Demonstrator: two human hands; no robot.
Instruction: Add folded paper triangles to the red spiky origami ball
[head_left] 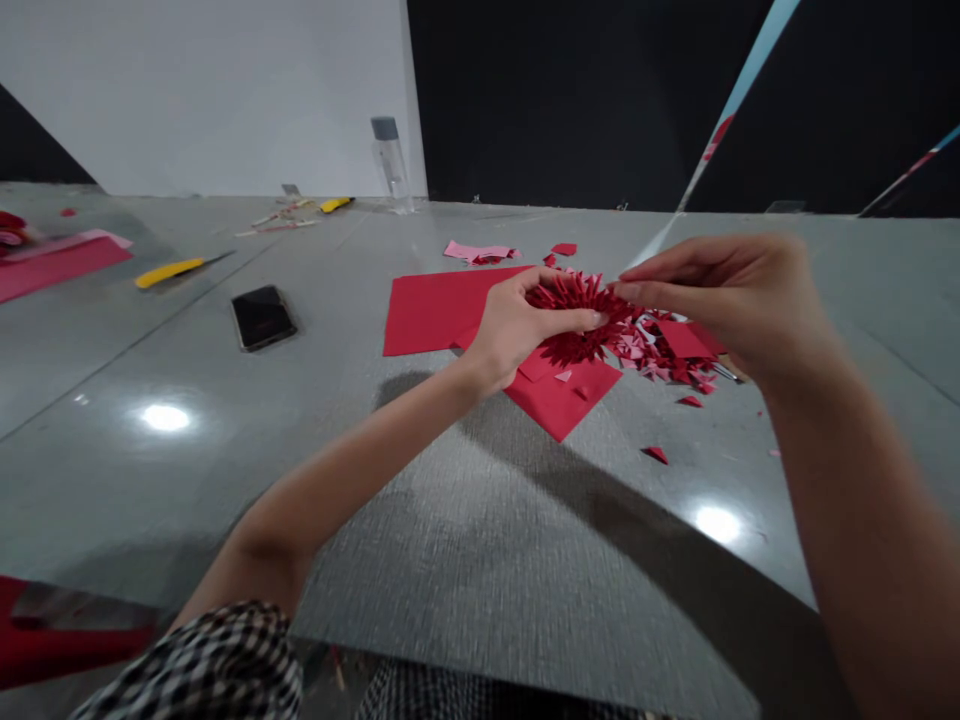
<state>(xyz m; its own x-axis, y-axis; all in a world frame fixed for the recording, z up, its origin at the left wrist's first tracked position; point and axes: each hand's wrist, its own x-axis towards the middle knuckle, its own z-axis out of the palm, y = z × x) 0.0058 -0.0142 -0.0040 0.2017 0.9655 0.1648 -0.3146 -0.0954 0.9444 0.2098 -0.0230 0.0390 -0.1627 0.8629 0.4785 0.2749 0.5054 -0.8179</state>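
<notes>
My left hand [517,325] is closed on a spiky red folded-paper piece [574,345], its thumb laid across the front. At that piece's right edge my right hand [720,295] pinches with thumb and forefinger. Whatever sits between those fingertips is too small to make out. Beneath and beside the hands lie red paper sheets [435,315]. A heap of small red and pink folded paper triangles [652,350] spreads below the right hand, partly hidden by it.
A phone [264,318] and a yellow craft knife [176,272] lie to the left. Farther back stand a clear bottle [391,165] and, lying flat, another yellow-handled tool [335,205]. Pink paper strips [480,252] lie behind the sheets. A grey board [487,560] extends toward me.
</notes>
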